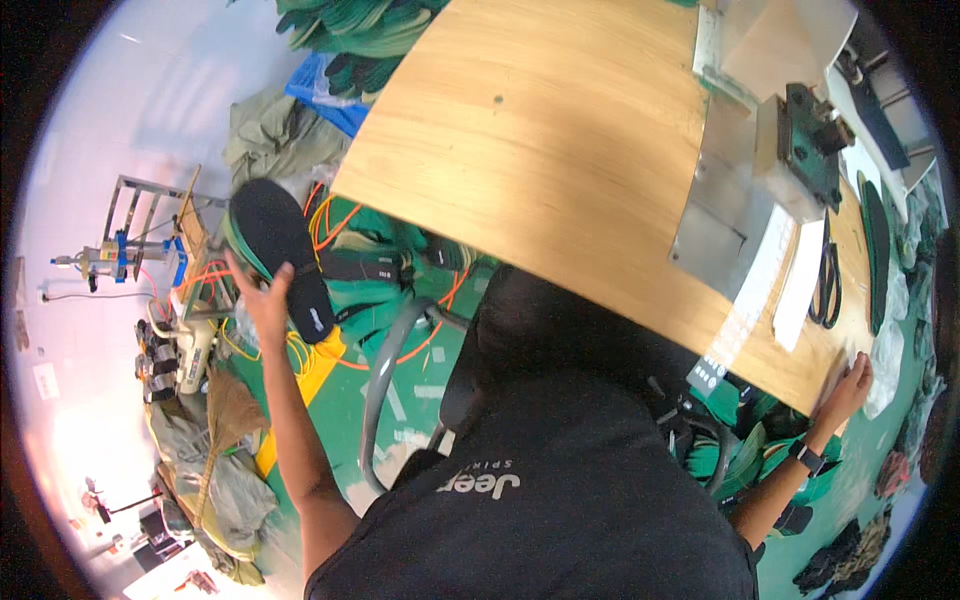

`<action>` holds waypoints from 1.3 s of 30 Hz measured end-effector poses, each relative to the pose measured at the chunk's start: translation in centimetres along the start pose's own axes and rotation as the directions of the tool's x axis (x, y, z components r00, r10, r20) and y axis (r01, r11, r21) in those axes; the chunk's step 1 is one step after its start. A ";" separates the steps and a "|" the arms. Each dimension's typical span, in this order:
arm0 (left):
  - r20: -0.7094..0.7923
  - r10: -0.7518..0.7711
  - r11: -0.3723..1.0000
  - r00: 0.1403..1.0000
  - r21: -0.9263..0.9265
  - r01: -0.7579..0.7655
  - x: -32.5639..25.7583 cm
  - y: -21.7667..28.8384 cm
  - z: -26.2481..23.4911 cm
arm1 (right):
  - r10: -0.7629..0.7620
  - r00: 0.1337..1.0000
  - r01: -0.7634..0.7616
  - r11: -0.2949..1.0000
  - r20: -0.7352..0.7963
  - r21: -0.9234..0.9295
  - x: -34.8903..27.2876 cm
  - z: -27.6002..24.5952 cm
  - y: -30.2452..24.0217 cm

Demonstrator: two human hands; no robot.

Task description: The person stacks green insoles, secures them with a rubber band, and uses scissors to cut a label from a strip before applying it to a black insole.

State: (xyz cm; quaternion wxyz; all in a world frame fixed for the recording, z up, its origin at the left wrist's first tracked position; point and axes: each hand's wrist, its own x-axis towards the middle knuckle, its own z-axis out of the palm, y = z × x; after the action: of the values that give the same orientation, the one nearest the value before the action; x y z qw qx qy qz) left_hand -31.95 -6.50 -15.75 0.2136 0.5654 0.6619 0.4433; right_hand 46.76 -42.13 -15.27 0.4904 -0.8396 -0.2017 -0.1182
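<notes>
At the left, away from the table, my left hand (265,302) is closed on a small stack of black insoles (275,230). Green edges show along the stack's left side, and a small white mark is on its lower end. The thumb lies across the black face; the fingers go behind it. Far to the right, my right hand (848,388) is at the near right corner of the wooden table (530,140). Its fingers look extended along the edge, with nothing visible in them. A dark watch is on that wrist.
A metal block fixture (800,150) stands on a steel plate at the table's right, beside white strips and scissors (827,285). Green insoles (350,20) pile up beyond the table. A grey chair armrest (375,400), orange hoses and a broom (230,410) are at the left.
</notes>
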 end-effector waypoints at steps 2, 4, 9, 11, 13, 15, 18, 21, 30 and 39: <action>-0.024 -0.058 0.998 0.998 0.021 0.059 -0.8 -3.9 0.9 | -0.049 0.994 0.059 0.993 0.101 -0.097 0.2 -0.2 0.3; -0.089 0.039 0.989 0.995 0.147 -0.025 -0.1 -9.8 1.1 | -0.039 0.989 0.055 0.993 0.145 -0.109 0.0 0.6 -0.7; -0.232 -0.208 0.805 0.950 0.511 0.301 6.7 -13.4 4.6 | -0.018 0.995 0.027 0.996 0.103 -0.083 -0.1 -0.6 -0.5; -0.297 0.203 0.831 0.933 0.556 -0.003 13.2 -13.0 3.7 | 0.015 0.995 -0.013 1.000 0.095 -0.018 0.3 0.7 -0.1; -0.255 0.398 0.852 0.882 0.460 -0.251 18.9 -4.5 6.6 | 0.042 0.996 -0.038 0.997 0.075 -0.060 -0.2 0.3 -1.8; -0.279 0.562 0.813 0.779 0.356 -0.460 24.2 4.1 8.2 | 0.040 0.996 -0.035 0.998 0.075 -0.057 -0.2 0.1 -1.3; -0.424 0.647 0.753 0.634 0.224 -0.618 30.8 15.1 12.1 | 0.092 0.995 -0.094 0.992 0.023 0.085 -0.7 0.7 -1.2; -0.267 0.831 0.545 0.488 0.213 -0.811 33.7 23.8 18.7 | 0.115 0.993 -0.111 0.989 -0.037 0.102 -1.3 -1.0 0.1; 0.217 0.921 0.362 0.323 -0.175 -0.916 27.5 35.5 42.9 | 0.005 0.999 -0.006 0.999 0.036 0.032 -0.3 -1.2 1.3; 0.527 0.813 0.285 0.246 0.008 -0.958 25.0 35.7 48.8 | 0.089 0.995 -0.093 0.991 0.041 0.097 -1.8 0.3 -2.9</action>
State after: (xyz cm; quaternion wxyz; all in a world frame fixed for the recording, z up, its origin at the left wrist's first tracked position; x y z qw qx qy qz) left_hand 19.51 32.63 -5.87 -0.0401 0.9483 0.2136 0.2311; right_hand 43.82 -41.00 -13.85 0.5327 -0.8245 -0.1776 -0.0701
